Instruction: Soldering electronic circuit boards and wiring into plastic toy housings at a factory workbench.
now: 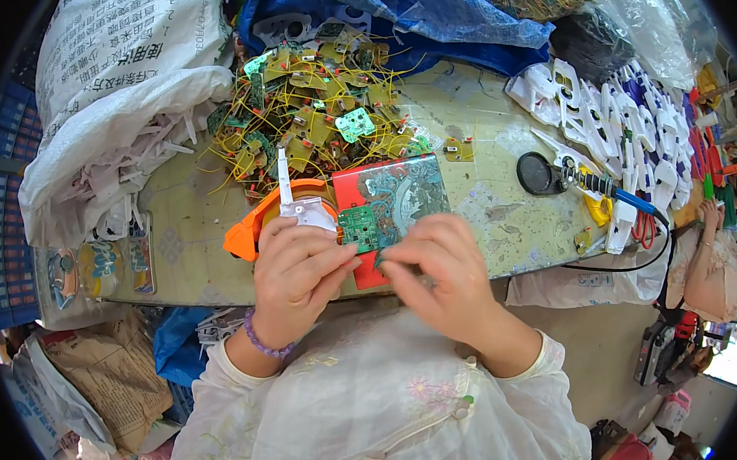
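My left hand (290, 263), with a purple bead bracelet, is closed around a white plastic piece (309, 213) that has a long narrow arm sticking up. A green circuit board (362, 228) is by its fingertips; whether they grip the board too, I cannot tell. My right hand (446, 264) is pinched at the board's lower right corner, over a small dark thing too little to name. Under the board lies a red-edged pad (405, 186) with a worn grey surface. An orange tape dispenser-like object (246, 238) lies behind my left hand.
A heap of circuit boards with yellow wires (317, 109) covers the back of the table (496, 212). A soldering iron (632, 200) with a blue cable rests in its stand at right, before stacked white plastic parts (595, 117). A white sack (133, 72) of parts stands left.
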Demonstrator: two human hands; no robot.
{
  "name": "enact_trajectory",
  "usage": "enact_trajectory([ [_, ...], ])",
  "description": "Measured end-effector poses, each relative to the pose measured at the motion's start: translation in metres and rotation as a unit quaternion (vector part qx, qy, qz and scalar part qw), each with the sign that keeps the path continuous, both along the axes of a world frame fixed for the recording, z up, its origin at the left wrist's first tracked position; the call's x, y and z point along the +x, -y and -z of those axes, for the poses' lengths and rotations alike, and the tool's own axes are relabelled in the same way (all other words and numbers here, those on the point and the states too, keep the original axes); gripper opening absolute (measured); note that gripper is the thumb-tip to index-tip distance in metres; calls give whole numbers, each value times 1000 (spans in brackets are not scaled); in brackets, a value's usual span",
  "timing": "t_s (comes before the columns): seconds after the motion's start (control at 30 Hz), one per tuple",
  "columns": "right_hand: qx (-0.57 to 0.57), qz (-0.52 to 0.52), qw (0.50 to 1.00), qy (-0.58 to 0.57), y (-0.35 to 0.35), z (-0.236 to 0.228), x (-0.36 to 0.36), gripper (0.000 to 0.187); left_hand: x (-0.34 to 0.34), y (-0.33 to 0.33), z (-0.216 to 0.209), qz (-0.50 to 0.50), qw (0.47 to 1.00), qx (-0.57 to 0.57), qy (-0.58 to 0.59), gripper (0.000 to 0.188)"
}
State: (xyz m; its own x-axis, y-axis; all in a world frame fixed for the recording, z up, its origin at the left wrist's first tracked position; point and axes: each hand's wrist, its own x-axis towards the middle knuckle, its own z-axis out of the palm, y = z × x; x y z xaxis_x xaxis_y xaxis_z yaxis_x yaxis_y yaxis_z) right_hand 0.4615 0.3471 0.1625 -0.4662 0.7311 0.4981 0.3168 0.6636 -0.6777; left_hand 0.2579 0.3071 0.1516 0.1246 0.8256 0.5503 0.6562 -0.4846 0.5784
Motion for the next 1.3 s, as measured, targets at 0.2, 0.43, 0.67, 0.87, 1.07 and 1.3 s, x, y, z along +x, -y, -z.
enact_trajectory([
  [0.2, 39, 158, 986, -43, -3, 9, 51, 18, -4, -8, -11, 34, 993, 29, -111, 29],
  [0.43, -32, 497, 815, -295, -8, 26, 174, 18, 4, -16, -12, 67, 994, 2, -89, 23],
  [0.67, -32, 502, 814, -290, -46, 19, 213, 34, 10, -15, -12, 53, 996, -12, -75, 18],
  [0.87, -56, 499, 826, -257, -68, 20, 225, 21, 10, -15, -15, 48, 996, -49, -49, 16],
  [1.07, 8, 592, 770, -238, -62, 2, 253, 20, 11, -14, -15, 40, 997, -64, -35, 15],
  [1.3, 183, 434, 754, -458, 30, -56, 247, 19, 15, -14, -20, 39, 995, -75, -48, 14],
])
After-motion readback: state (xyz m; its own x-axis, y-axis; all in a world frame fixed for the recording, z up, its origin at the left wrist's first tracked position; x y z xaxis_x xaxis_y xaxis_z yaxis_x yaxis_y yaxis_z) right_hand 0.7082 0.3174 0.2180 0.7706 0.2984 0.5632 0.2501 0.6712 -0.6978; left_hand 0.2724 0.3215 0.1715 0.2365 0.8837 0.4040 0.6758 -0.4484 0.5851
